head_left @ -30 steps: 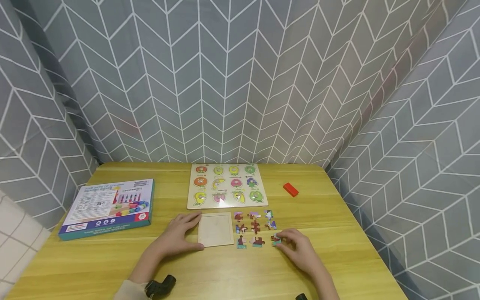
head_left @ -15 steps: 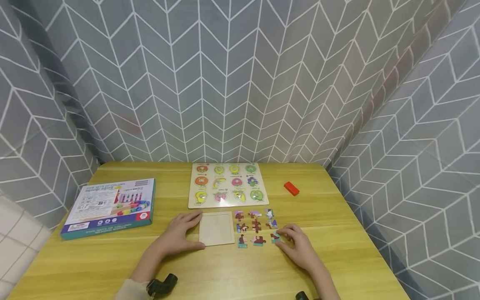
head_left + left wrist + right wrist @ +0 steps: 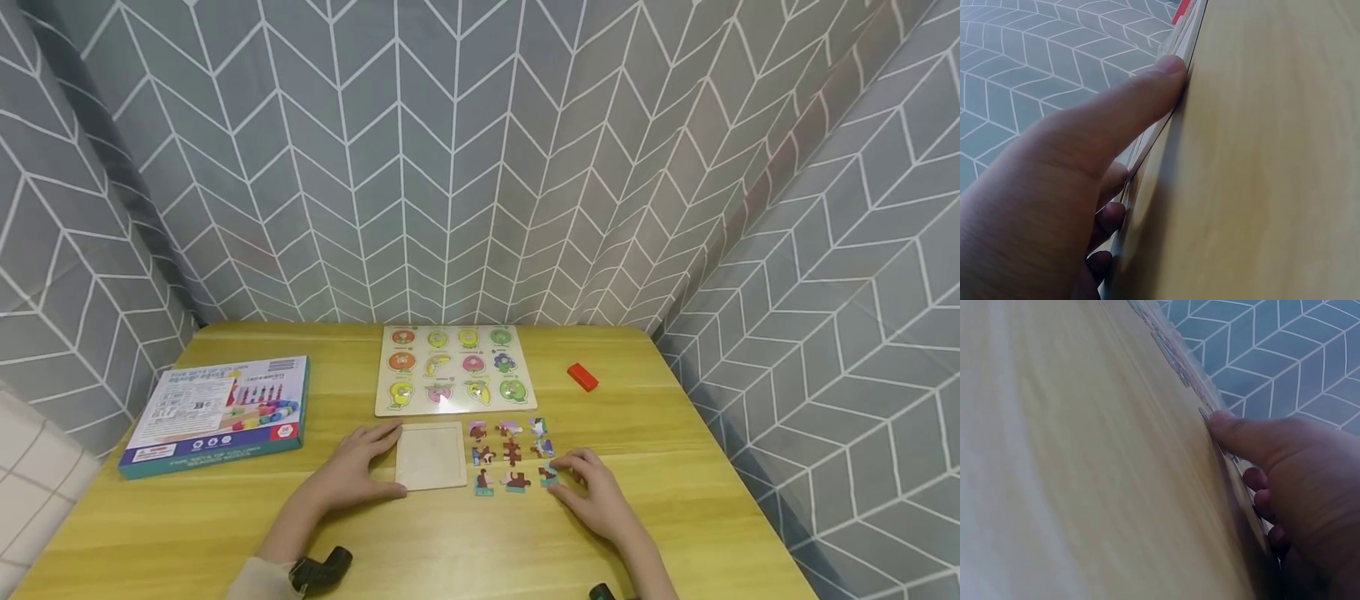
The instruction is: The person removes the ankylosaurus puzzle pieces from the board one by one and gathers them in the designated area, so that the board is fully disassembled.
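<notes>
My left hand [image 3: 352, 471] holds a square wooden puzzle tray [image 3: 431, 457] at its left side, thumb at the near corner and fingertips at the far one. In the left wrist view the thumb lies along the tray's near edge. On the table to the tray's right, several jigsaw pieces [image 3: 512, 452] with brown, purple and teal print lie apart in rows. At the near right of this group, my right hand [image 3: 596, 496] pinches a brown and teal jigsaw piece [image 3: 548, 474] between thumb and index finger, down at table level. In the right wrist view the hand hides most of that piece.
Behind the tray lies a fruit peg puzzle board [image 3: 456, 371]. A red block [image 3: 582, 377] is at the back right, and a flat toy box [image 3: 217, 414] sits at the left. Patterned curtains [image 3: 450, 167] rise behind the wooden table [image 3: 450, 550].
The piece in my right hand has shifted slightly left and away from me, and it now sits straighter in its row. My left hand stays at the tray.
</notes>
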Available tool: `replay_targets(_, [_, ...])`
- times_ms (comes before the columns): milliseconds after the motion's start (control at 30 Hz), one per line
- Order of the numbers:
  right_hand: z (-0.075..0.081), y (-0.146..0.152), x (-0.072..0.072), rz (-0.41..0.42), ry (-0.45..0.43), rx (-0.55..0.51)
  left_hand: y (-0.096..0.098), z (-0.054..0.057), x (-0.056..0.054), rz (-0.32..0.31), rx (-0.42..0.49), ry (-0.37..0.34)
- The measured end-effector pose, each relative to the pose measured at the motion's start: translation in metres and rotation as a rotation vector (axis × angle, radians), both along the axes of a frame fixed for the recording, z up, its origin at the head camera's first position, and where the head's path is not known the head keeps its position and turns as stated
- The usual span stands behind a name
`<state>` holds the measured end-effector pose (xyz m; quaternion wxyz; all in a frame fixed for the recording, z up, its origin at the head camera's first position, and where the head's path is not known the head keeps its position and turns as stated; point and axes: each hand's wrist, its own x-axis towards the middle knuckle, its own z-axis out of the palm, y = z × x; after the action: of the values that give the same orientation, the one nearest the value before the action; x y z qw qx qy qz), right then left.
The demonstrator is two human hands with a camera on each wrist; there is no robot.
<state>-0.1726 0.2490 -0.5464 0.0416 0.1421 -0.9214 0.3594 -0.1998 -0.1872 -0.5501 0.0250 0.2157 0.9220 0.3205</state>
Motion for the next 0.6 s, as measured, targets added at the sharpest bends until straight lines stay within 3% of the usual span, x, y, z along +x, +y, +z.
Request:
replay_targets(167, [0.002, -0.002, 0.005, -0.03, -0.027, -0.017, -0.002, 0.003, 0.004, 0.007, 0.026, -0.007])
replay_targets(333, [0.017, -0.006, 0.007, -0.133, -0.032, -0.028, 0.001, 0.026, 0.01, 0.07, 0.026, 0.048])
replay_targets(467, [0.041, -0.002, 0.0, -0.227, 0.002, 0.05, 0.003, 0.055, 0.01, 0.157, -0.112, 0.196])
replay_targets(600, [0.063, 0.007, -0.021, -0.234, 0.067, 0.227, -0.005, 0.078, 0.002, 0.252, -0.29, 0.295])
